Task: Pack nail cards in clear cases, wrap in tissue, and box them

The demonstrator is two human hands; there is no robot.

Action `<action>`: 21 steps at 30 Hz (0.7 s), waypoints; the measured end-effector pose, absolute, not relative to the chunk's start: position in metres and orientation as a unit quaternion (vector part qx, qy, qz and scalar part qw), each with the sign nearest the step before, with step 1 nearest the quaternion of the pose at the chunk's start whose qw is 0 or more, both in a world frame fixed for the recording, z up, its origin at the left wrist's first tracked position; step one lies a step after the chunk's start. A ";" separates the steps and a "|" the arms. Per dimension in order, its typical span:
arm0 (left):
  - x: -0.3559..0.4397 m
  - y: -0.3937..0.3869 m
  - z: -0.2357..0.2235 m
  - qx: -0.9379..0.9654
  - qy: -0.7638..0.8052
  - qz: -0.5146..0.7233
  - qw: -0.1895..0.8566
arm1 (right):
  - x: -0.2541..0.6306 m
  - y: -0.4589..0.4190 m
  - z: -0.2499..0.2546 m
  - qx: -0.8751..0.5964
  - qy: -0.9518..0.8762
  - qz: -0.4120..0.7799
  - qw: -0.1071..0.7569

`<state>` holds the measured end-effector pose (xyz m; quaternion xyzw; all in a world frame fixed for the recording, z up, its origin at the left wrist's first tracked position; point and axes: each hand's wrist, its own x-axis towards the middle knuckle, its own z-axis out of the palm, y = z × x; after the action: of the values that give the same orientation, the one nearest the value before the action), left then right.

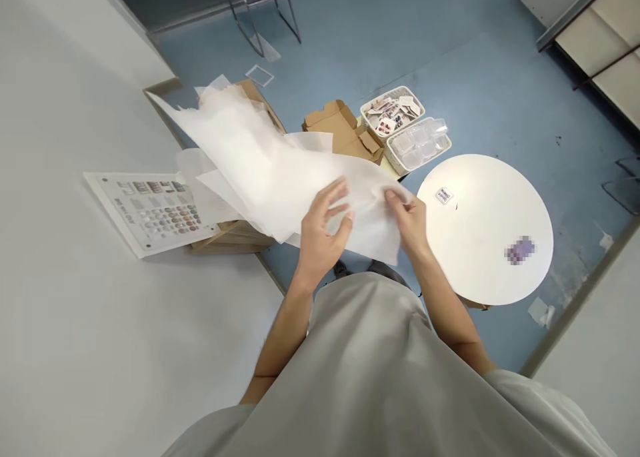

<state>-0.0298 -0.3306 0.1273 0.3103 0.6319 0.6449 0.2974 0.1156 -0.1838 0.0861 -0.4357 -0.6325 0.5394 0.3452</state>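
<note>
A large, thin white sheet of paper (280,184) spreads in front of me, its left part lying over a heap of more white sheets. My right hand (409,220) pinches the sheet's right edge between thumb and fingers. Over the sheet's near part is my left hand (325,227), its fingers spread and slightly blurred, holding nothing. Beneath the paper, most of the wooden box or stand (235,237) is hidden.
Right of me stands a round white table (485,224) bearing a small label card (443,195). Beyond the paper are a cardboard box (345,127), a basket of small packets (393,110) and a basket of clear plastic containers (419,144). A printed board (155,214) leans at left.
</note>
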 end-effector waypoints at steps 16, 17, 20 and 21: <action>0.054 -0.122 -0.005 0.426 0.707 0.444 0.349 | 0.389 -0.121 0.033 -0.637 -0.408 0.495 0.428; 0.064 -0.106 -0.014 0.427 0.706 0.431 0.364 | 0.404 -0.116 0.023 -0.646 -0.397 0.491 0.429; 0.096 -0.064 -0.044 0.431 0.717 0.387 0.390 | 0.448 -0.100 -0.014 -0.673 -0.364 0.477 0.433; 0.108 -0.052 -0.054 0.432 0.725 0.371 0.388 | 0.462 -0.095 -0.029 -0.682 -0.356 0.471 0.432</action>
<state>0.1081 -0.0520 -0.0545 0.4322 0.7247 0.3708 0.3880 0.4615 -0.0952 -0.0290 -0.6818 -0.3555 0.4709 0.4324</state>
